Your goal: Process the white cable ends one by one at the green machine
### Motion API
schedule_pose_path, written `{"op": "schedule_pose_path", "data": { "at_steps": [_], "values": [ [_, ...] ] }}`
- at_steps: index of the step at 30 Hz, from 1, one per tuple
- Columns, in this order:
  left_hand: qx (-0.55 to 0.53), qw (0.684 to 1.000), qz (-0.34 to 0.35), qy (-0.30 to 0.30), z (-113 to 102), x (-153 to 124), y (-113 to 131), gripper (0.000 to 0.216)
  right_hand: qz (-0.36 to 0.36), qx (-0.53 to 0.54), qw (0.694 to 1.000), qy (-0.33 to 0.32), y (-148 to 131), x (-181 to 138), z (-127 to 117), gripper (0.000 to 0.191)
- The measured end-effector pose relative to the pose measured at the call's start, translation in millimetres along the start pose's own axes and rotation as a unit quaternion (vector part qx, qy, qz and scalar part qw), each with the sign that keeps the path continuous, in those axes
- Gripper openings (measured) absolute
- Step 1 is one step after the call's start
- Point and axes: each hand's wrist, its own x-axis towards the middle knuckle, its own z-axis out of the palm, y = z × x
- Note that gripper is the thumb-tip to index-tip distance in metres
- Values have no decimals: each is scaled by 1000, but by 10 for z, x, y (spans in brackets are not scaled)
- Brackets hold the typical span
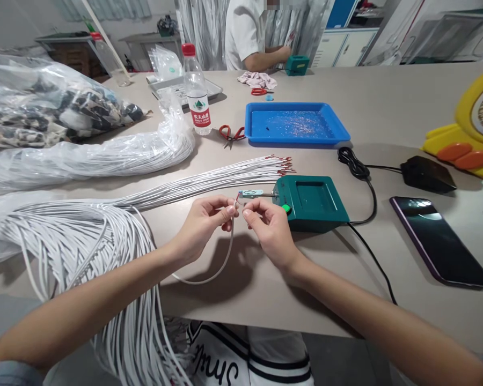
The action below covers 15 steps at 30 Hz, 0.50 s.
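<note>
A white cable (201, 282), frame centre (probably light, pliant, best held near its tip), is pinched by left-hand fingers (224, 215), right-hand fingers (253, 220) closed together, contents uncertain.

Head-worn view, looking forward and down across a worktable (386, 102).
From above the wearer's lap (279, 348), I get the left hand (205, 222) and right hand (271, 228) at close range near mid-frame, while the worktable runs away to a co-worker (243, 32), cropped by the top edge.
</note>
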Motion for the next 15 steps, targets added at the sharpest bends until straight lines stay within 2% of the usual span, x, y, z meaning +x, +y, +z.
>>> {"op": "schedule_pose_path", "data": {
  "at_steps": [9, 12, 15],
  "values": [
    [-10, 999, -28, -23, 0, -3, 40, 18, -72, -43, 994, 64, 47, -38, -5, 12],
    [0, 999, -27, -31, 0, -2, 21, 18, -110, -55, 991, 58, 52, -37, -17, 16],
    [5, 999, -24, -40, 4, -7, 16, 20, -118, -50, 991, 27, 45, -31, -22, 17]
  ]
}}
